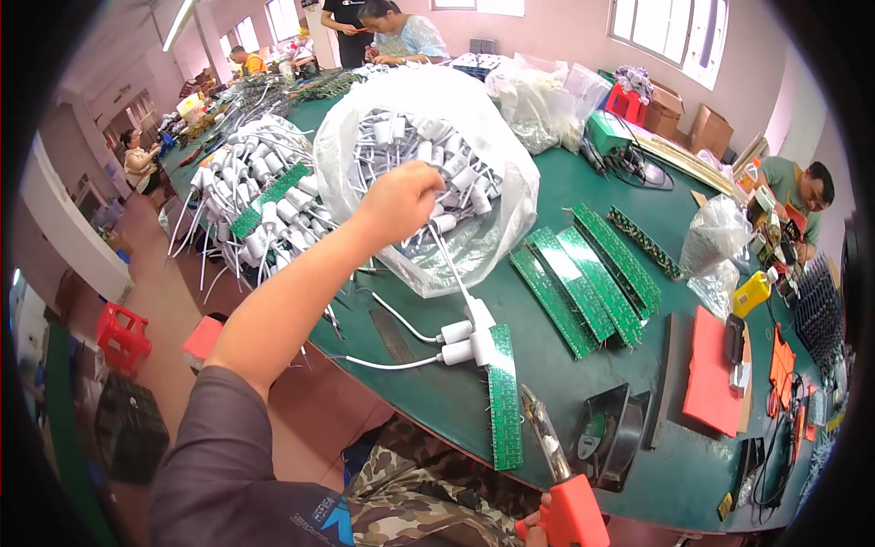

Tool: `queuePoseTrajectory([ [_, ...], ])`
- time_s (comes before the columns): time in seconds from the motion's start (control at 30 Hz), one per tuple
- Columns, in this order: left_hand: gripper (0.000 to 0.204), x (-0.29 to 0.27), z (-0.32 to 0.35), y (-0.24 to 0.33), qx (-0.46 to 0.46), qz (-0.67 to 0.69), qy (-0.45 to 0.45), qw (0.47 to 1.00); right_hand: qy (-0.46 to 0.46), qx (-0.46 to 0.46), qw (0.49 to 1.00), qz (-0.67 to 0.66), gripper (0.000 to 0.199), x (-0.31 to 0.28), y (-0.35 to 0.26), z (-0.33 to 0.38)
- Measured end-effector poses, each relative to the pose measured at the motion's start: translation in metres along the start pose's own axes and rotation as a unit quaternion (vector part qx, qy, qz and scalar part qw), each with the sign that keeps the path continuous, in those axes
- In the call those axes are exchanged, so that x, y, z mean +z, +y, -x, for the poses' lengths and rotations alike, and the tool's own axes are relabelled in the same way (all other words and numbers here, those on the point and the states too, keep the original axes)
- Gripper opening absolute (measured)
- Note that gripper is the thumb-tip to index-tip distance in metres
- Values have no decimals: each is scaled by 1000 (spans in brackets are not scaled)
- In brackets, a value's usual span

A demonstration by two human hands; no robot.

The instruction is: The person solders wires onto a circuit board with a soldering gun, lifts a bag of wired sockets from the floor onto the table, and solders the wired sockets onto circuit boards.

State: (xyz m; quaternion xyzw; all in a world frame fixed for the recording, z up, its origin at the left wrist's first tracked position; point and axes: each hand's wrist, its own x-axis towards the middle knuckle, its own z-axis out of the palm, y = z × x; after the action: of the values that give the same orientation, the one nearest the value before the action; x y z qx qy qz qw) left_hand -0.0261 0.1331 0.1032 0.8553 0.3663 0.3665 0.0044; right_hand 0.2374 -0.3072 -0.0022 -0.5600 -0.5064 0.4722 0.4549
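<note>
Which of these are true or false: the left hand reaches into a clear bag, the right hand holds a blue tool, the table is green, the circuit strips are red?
1. The left hand reaches into a clear plastic bag of white parts. True.
2. The right hand holds a blue tool. False: the tool has an orange handle and a metal tip.
3. The table is green. True.
4. The circuit strips are red. False: the circuit strip near the front edge and the others beside it are green.
</note>
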Motion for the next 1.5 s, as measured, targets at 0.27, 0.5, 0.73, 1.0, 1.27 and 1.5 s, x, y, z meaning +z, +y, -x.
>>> queuePoseTrajectory([
  [0.27, 25, 49, -53, -41, -27, -140, -75, 987, 26, -1, 1000, 9, 20, 12, 0, 2],
  [0.5, 34, 100, -61, -33, -100, -225, -149, 958, 72, -101, 991, 56, 22, 18, -8, -4],
  [0.73, 19, 53, -48, 7, 40, -20, 43, 998, 56, -93, 992, 60, 22, 13, -1, -1],
  [1.0, 28, -51, -10, 106, 321, -21, 221, 921, 46, -96, 994, 29, 37, 12, -2, -4],
  [1.27, 17, 10, 135, 117, 146, 130, -98, 976, -13, -59, 993, 103, 18, 7, -8, -5],
  [1.5, 16, 39, 166, 129, 117, 91, -68, 987, 48, -107, 983, 144, 16, 15, -25, -11],
])
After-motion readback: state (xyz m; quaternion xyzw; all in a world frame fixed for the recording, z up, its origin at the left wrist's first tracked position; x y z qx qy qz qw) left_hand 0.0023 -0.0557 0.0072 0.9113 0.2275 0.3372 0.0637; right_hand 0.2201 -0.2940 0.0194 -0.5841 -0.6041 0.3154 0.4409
